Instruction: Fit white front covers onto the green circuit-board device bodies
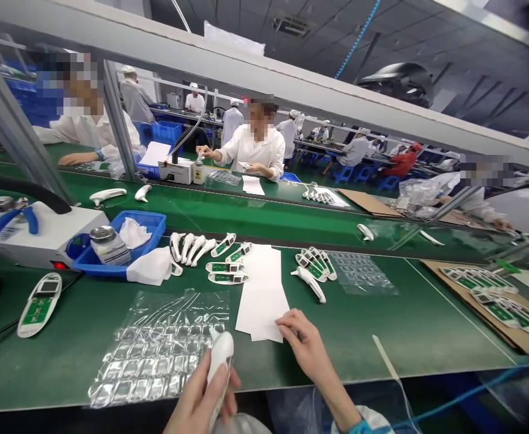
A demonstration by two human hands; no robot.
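Left hand (199,395) around white device (222,349)

Both hands bare — left hand (201,392), right hand (304,340); blue band (359,427); white sleeve (376,418)

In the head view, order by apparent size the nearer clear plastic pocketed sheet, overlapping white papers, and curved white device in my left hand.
1. Nearer clear plastic pocketed sheet
2. Overlapping white papers
3. Curved white device
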